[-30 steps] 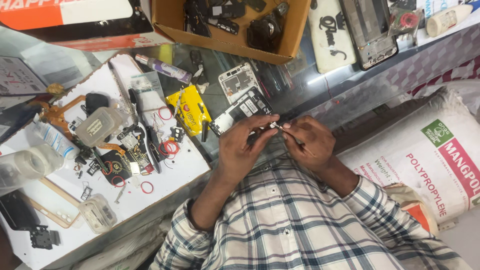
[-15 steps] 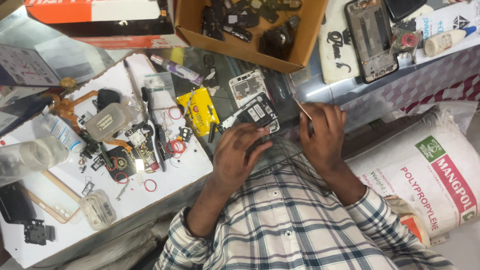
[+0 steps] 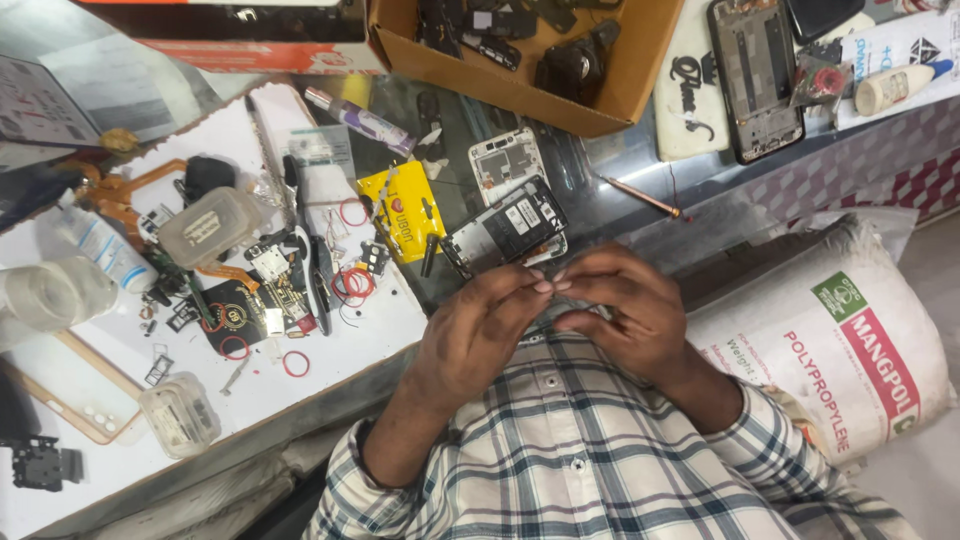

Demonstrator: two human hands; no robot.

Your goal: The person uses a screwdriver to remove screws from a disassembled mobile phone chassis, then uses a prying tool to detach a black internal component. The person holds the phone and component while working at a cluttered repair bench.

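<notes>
Both hands meet just above the checked shirt [image 3: 590,450], close to the near edge of the tabletop [image 3: 620,160]. The left hand [image 3: 480,330] and right hand [image 3: 630,315] have their fingers closed tip to tip. Whatever is pinched between them is too small to make out. The work looks like fine handling of a tiny part, done off the tabletop and near the body. Any further move with a piece this small would call for a steady pinch and little travel, since a dropped part could be hard to spot among the clutter.

The nearest thing is an opened phone [image 3: 505,232] with its back off and its insides showing. It lies on the glass just beyond the fingertips, apart from them, with a yellow packet [image 3: 405,210] to its left.

Containers:
- A cardboard box [image 3: 610,95] at the far side holds dark phone parts, loosely piled.
- A clear plastic tub [image 3: 205,225] with its lid on sits on the white board [image 3: 110,400] among small boards and red rings. I cannot tell what is inside it.
- A small clear box [image 3: 180,412] stands near the board's front edge — there seems to be something pale in it.

A white sack [image 3: 850,340] leans at the right, below the tabletop.
</notes>
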